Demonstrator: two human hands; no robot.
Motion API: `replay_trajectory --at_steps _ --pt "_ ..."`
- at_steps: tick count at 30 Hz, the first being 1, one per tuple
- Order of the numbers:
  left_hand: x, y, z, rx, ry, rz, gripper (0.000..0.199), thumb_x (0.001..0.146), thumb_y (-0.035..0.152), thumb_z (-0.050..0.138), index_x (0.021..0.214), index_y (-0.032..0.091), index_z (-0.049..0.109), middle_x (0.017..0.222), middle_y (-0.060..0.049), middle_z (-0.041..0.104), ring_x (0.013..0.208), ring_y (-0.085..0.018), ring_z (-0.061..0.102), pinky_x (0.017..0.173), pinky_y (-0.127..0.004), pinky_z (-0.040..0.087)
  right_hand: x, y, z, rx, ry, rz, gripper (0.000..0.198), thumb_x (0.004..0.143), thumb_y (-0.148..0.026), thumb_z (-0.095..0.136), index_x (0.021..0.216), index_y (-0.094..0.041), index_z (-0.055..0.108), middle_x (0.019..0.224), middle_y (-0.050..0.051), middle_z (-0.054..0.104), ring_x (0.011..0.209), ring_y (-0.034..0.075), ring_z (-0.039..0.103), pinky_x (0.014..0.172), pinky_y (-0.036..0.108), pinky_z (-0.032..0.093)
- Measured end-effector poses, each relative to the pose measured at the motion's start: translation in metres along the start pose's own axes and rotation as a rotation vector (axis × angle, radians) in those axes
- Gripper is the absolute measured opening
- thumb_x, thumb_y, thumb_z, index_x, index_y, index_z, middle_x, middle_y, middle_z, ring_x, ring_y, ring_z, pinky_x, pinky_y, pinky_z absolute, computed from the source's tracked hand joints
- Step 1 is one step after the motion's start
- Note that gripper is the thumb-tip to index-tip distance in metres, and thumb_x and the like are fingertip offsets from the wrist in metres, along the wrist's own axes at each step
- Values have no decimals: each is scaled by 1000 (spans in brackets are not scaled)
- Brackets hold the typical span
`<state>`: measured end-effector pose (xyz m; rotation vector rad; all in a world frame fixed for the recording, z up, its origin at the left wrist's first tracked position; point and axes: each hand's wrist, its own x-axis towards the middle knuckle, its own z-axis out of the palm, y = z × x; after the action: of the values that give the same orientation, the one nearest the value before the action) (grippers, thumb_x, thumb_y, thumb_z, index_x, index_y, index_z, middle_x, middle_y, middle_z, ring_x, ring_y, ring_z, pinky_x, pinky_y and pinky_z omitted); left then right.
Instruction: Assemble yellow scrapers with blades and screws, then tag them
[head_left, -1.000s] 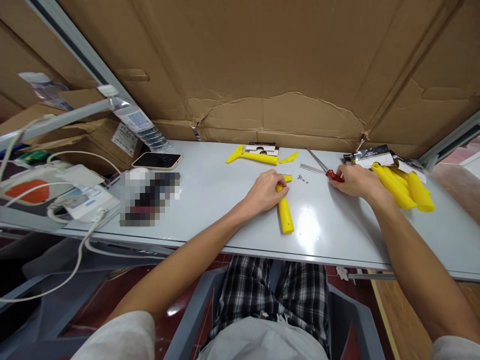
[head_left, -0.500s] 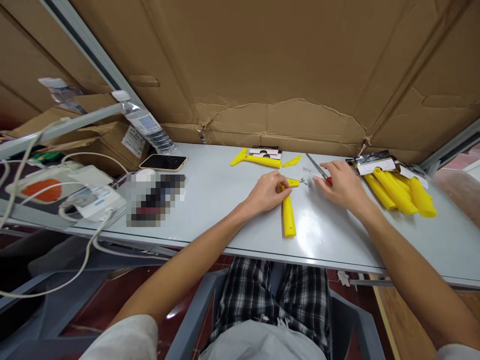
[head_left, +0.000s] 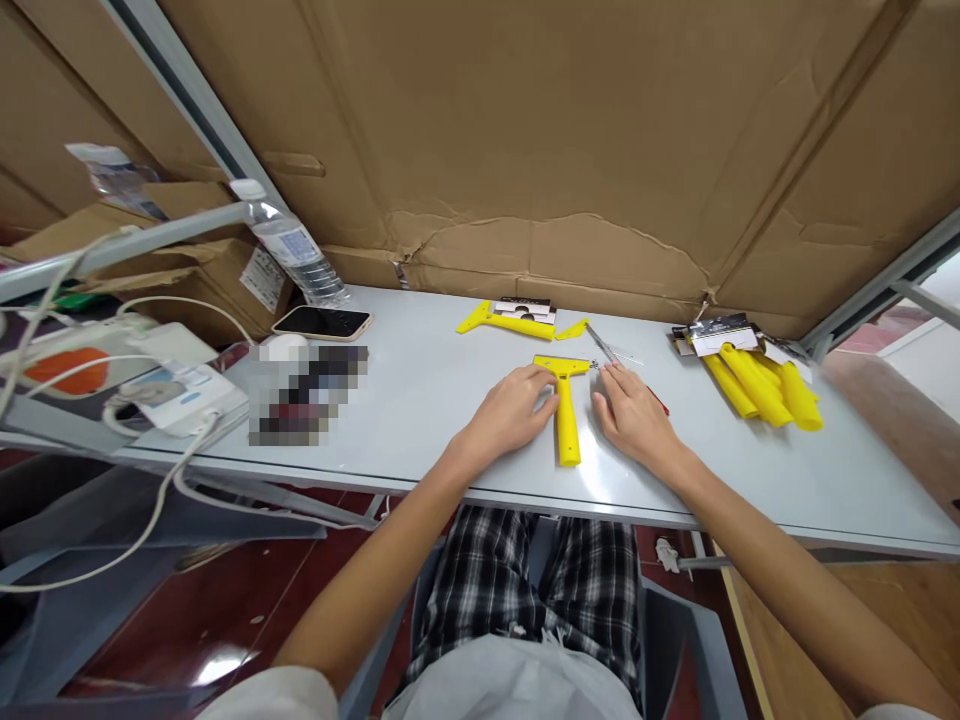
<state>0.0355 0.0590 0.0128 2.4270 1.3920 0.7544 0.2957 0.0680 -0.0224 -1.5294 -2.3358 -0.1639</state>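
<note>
Leftward, capped bottle (head_left: 295, 246) (contents unclear), well apart from yellow scraper (head_left: 568, 420).

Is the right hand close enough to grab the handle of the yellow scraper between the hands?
Probably yes: the right hand is just to the right of the scraper's handle, and only bare tabletop shows between them.

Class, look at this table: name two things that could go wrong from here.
The small metal pieces lie close to the fingertips of the right hand, so a careless sweep might scatter them. The screwdriver is partly hidden by that hand and could get knocked or rolled.
</note>
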Motion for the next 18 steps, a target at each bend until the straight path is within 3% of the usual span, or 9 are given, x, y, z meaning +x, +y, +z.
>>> replay_trajectory --at_steps 4,8,12,18 --pt "-37 0 7 205 -72 -81 52 114 37 56 157 10 66 175 -21 56 166 -38 50 139 -56 40 -4 3 -2 -40 -33 48 69 116 -46 34 167 -5 57 173 17 49 169 30 45 147 55 35" --pt "-56 -1 5 315 -85 -185 58 119 41 42 168 14 56 185 -17 42 174 -39 36 140 -70 31 -8 2 -3 6 -43 28 71 116 -45 32 168 -4 56 175 16 45 173 31 38 149 58 31" --pt "-60 -4 0 336 -105 -227 62 119 41 36 174 17 50 188 -15 36 176 -38 32 140 -73 29 -28 -4 -2 82 -66 12 77 117 -52 27 173 -5 52 181 13 36 177 28 33 152 54 30" --pt "-61 -3 -1 347 -154 -210 63 120 40 29 175 17 49 188 -12 35 177 -35 31 141 -75 25 -41 -14 -9 57 -202 146 83 116 -57 29 175 -2 46 182 16 32 177 30 32 153 50 29"
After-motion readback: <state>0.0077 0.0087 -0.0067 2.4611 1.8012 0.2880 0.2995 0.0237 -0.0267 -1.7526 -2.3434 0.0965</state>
